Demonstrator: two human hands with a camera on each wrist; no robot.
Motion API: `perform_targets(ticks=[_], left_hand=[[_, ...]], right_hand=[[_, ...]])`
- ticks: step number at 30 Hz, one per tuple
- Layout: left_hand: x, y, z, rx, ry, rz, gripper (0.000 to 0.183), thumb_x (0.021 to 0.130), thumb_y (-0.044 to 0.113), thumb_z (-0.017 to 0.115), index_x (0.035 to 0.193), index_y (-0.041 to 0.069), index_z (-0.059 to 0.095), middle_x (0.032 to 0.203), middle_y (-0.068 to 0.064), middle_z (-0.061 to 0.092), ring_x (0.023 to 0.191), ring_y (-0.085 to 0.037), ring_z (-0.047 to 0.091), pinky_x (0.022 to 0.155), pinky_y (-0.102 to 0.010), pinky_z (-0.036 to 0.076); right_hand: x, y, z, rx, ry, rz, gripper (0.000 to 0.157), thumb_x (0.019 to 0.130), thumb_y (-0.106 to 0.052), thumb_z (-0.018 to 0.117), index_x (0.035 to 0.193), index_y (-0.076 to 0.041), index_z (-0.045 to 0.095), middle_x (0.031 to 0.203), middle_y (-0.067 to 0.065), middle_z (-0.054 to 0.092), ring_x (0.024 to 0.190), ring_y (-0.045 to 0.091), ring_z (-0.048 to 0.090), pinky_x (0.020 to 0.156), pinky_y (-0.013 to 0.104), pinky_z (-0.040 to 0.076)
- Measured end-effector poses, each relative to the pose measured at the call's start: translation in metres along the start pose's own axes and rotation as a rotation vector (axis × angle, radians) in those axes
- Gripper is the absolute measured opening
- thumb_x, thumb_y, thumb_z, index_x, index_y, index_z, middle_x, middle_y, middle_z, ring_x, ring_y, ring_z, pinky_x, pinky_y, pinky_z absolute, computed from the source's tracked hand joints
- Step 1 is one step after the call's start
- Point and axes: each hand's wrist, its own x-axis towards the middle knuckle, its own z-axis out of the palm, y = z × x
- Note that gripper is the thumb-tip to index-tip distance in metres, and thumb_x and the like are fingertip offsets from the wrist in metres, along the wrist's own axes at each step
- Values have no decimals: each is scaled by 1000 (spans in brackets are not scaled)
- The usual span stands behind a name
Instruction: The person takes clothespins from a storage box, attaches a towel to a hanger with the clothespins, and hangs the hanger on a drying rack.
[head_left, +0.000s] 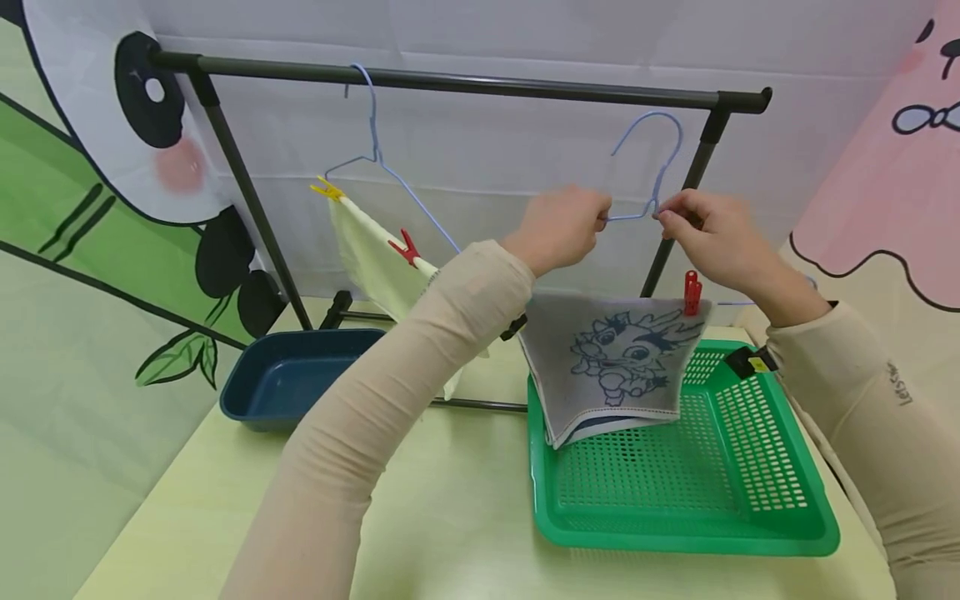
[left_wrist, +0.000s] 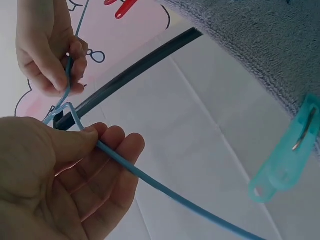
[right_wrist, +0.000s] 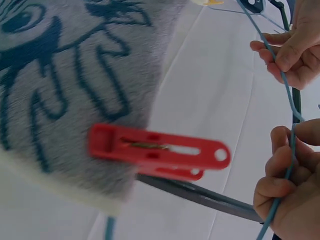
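Both of my hands hold a blue wire clothes hanger (head_left: 663, 158), its hook just below the rail in the head view. My left hand (head_left: 562, 227) pinches one shoulder of the wire between thumb and fingers. On the other side of the neck, my right hand (head_left: 712, 237) grips the wire with curled fingers. A grey towel (head_left: 622, 358) with a blue cartoon drawing hangs from this hanger. A red clothespin (right_wrist: 160, 150) clamps one corner of the towel, and a turquoise clothespin (left_wrist: 285, 155) is at another edge in the left wrist view.
A dark rack rail (head_left: 480, 86) crosses the back. Another hanger (head_left: 372, 117) hangs there, with a pale yellow cloth (head_left: 371, 250) held by a yellow peg (head_left: 327, 189) and a red peg (head_left: 406, 248). A green basket (head_left: 682, 537) stands beneath the towel; a blue basin (head_left: 262, 375) stands left.
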Motion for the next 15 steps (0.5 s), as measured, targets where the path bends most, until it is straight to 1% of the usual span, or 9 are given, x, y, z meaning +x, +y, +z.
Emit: perform_targets(ticks=[3, 9, 12, 15], left_hand=[[0, -3, -5, -3, 23, 2, 19, 101, 20, 44, 108, 17, 61, 105, 5, 64, 85, -10, 58, 69, -26, 46], [2, -8, -16, 2, 49, -9, 19, 101, 20, 44, 109, 17, 61, 108, 4, 63, 87, -12, 58, 69, -29, 47], [4, -12, -20, 7, 67, -20, 19, 101, 20, 44, 109, 17, 61, 108, 5, 63, 90, -12, 58, 72, -31, 48], [6, -16, -22, -3, 87, -27, 20, 101, 21, 44, 110, 17, 61, 108, 5, 63, 91, -12, 58, 72, -30, 47]], right_hand=[[1, 3, -1, -54, 47, -44, 33, 101, -26, 44, 114, -1, 61, 94, 18, 62, 65, 22, 44, 54, 25, 33], [4, 3, -3, -132, 130, -126, 29, 100, -22, 46, 111, 0, 62, 79, 11, 56, 62, 20, 42, 53, 25, 32], [6, 1, -4, -156, 146, -135, 30, 100, -21, 45, 112, 0, 62, 77, 10, 54, 60, 20, 42, 53, 25, 32], [8, 0, -5, -170, 148, -121, 31, 101, -22, 43, 113, 2, 61, 76, 11, 53, 59, 21, 42, 52, 27, 31]])
